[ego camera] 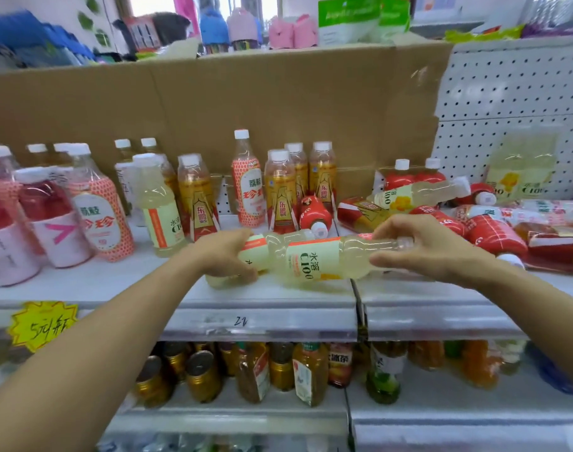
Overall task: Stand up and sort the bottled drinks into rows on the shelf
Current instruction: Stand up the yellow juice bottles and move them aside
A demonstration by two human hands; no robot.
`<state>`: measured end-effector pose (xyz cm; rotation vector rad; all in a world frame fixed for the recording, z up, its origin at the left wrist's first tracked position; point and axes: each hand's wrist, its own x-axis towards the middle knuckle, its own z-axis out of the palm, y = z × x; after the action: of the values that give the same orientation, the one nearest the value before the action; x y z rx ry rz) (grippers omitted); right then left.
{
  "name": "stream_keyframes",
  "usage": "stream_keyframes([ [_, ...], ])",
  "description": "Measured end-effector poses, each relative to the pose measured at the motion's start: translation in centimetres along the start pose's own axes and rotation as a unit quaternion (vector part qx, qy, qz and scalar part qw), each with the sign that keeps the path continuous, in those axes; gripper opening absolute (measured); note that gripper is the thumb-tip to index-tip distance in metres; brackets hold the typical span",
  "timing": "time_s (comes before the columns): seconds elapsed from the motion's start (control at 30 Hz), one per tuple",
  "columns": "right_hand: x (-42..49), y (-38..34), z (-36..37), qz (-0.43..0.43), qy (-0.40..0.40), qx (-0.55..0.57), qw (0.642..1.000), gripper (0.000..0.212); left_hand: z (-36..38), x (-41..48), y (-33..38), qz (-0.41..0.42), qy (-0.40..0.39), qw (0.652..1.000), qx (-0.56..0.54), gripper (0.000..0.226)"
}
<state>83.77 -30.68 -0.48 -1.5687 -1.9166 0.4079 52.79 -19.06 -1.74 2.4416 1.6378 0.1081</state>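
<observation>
Bottle (314,261) "C100" in right grip (432,246), tag (241,321) "22"

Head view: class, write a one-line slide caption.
On the shelf, the left hand grips one lying yellow bottle while the right hand holds a second yellow bottle by its neck.

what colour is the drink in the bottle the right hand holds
Pale yellow drink in that bottle, clearest in the head view.
</observation>
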Motion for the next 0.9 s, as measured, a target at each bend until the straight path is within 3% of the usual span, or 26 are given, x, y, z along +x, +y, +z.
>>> stream_keyframes([
  [0.13, 1.9, -2.4, -0.7, 0.033, 0.079, 0.126, 0.988, 0.043, -0.7, -0.4, -2.4, 0.008, 0.034, 0.982, -0.188, 0.053],
  [0.23, 3.9, -5.2, -0.1, 0.03, 0.112, 0.202, 0.972, 0.044, -0.1, -0.5, -4.8, 0.001, 0.092, 0.927, -0.363, 0.067],
  [0.33, 5.8, -7.7, 1.7, -0.001, 0.127, 0.185, 0.975, 0.04, 1.9, -0.6, -6.0, -0.007, 0.178, 0.855, -0.487, 0.082],
  [0.4, 6.9, -9.0, 2.9, -0.026, 0.107, 0.164, 0.98, 0.035, 2.9, -0.6, -6.6, -0.001, 0.223, 0.825, -0.518, 0.083],
  [0.57, 10.4, -11.7, 5.1, -0.085, 0.057, 0.012, 0.995, 0.029, 2.8, 0.0, -8.6, 0.02, 0.206, 0.842, -0.498, 0.078],
  [0.77, 14.3, -12.9, 8.6, -0.092, 0.064, 0.022, 0.993, 0.05, 2.7, 0.7, -9.3, 0.048, 0.197, 0.856, -0.475, 0.072],
  [0.9, 14.9, -12.3, 9.1, -0.085, 0.057, 0.036, 0.994, 0.039, 3.6, 0.2, -9.1, 0.041, 0.179, 0.859, -0.477, 0.071],
])
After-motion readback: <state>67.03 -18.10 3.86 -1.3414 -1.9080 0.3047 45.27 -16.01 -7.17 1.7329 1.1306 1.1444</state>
